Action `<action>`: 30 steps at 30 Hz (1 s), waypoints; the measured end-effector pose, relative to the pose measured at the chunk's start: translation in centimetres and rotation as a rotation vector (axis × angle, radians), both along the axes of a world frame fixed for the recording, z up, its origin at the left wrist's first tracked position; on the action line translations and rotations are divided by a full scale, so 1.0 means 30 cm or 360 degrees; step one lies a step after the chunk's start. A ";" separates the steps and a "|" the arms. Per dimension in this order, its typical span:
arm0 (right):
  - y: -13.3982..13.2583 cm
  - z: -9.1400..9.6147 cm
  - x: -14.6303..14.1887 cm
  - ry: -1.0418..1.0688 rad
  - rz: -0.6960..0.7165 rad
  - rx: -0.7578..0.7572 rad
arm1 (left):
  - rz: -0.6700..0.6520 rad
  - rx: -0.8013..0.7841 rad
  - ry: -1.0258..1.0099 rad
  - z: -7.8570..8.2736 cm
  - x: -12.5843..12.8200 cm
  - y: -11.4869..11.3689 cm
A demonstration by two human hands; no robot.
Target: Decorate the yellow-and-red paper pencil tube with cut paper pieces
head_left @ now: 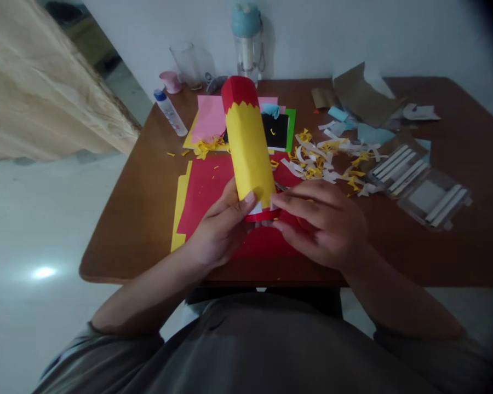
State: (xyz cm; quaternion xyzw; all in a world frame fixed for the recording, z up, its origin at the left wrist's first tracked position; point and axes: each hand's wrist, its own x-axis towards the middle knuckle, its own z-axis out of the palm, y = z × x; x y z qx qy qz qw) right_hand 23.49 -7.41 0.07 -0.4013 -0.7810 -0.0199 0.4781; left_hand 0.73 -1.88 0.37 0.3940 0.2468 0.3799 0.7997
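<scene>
Left hand (219, 227) is closed around the lower end of the paper tube (248, 148), thumb flat on the yellow wrap. Right hand (320, 224), fingers curled, pinches the red band at the tube's base. The tube sits at frame centre, tilted, above the red sheet (207, 191) on the table (127, 219).

Step in hand, as judged: seating the base band. Further pressing calls for a steady left-hand hold. The base edge and the right fingertips are hidden, and any glue cannot be made out.
</scene>
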 end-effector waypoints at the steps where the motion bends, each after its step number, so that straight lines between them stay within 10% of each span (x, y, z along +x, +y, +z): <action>1: 0.001 -0.006 0.002 -0.0035 -0.0021 0.0017 | 0.0005 -0.0012 0.0005 0.002 0.000 0.000; 30: -0.032 0.007 -0.041 0.0701 0.0034 -0.0476 | 0.0230 0.0251 -0.0050 -0.007 0.031 -0.020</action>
